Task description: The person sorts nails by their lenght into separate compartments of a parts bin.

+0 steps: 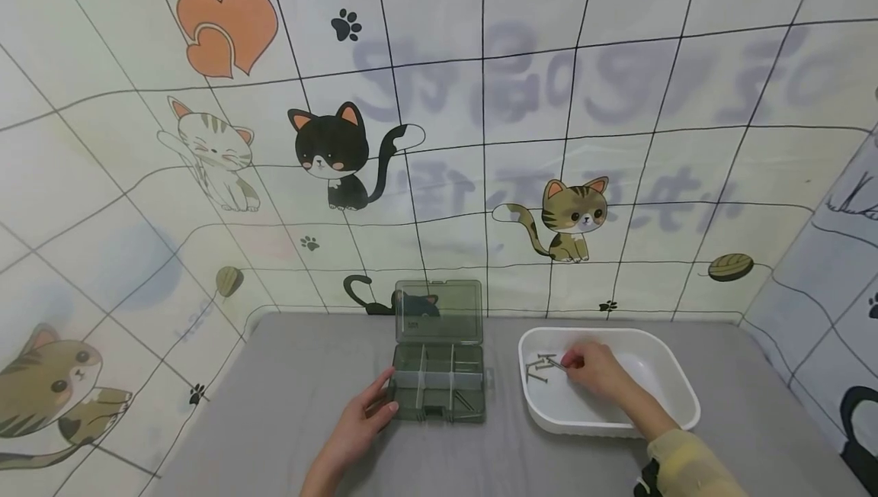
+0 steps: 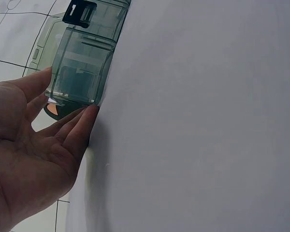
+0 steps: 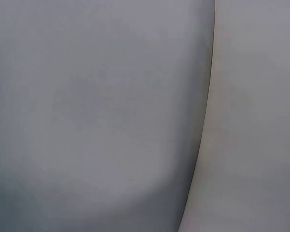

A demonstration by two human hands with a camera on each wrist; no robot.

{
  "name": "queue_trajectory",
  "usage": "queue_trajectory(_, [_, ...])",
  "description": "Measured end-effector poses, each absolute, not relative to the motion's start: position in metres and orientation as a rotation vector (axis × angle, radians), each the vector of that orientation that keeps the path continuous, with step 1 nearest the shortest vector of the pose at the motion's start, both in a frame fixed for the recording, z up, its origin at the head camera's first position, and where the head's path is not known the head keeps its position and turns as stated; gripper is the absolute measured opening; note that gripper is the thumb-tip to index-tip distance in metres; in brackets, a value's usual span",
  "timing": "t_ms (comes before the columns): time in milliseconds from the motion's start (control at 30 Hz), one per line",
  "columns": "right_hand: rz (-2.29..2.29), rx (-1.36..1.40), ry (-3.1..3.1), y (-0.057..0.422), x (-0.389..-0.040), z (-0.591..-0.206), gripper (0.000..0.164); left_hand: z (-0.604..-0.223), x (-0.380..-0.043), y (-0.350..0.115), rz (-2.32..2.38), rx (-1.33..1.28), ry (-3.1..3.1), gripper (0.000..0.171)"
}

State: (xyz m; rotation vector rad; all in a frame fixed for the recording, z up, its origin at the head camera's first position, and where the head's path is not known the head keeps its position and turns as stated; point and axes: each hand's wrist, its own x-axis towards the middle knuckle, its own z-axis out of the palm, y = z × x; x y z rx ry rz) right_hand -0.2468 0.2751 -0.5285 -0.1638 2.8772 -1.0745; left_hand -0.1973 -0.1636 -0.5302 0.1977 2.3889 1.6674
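Note:
A green see-through compartment box (image 1: 439,379) stands on the grey table with its lid (image 1: 439,312) raised at the back. Along the left side of the box, my left hand (image 1: 362,415) rests with fingers fairly straight, fingertips at its wall; the left wrist view shows the same hand (image 2: 48,140) against the box's end (image 2: 79,72). A few thin screws (image 1: 464,401) lie in the front right compartment. Over the white tray (image 1: 675,398), my right hand (image 1: 598,369) pinches a slim metal screw (image 1: 556,363) between thumb and fingertips. Several loose screws (image 1: 537,377) lie by the tray's left wall.
Grey cloth-like covering (image 1: 295,375) spreads over the table. Behind it rises a white curtain (image 1: 439,200) printed with cats and a black grid. The right wrist view holds only a blurred grey surface (image 3: 96,106) and a pale curved edge (image 3: 251,116).

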Motion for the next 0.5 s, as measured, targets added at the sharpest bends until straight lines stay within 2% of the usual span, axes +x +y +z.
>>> queue_trajectory(500, [-1.126, -0.258, 2.876, 0.2757, -0.2446, -0.5308, 0.008, -0.5329, -0.1976, -0.1646, 1.671, 0.212, 2.38, 0.06])
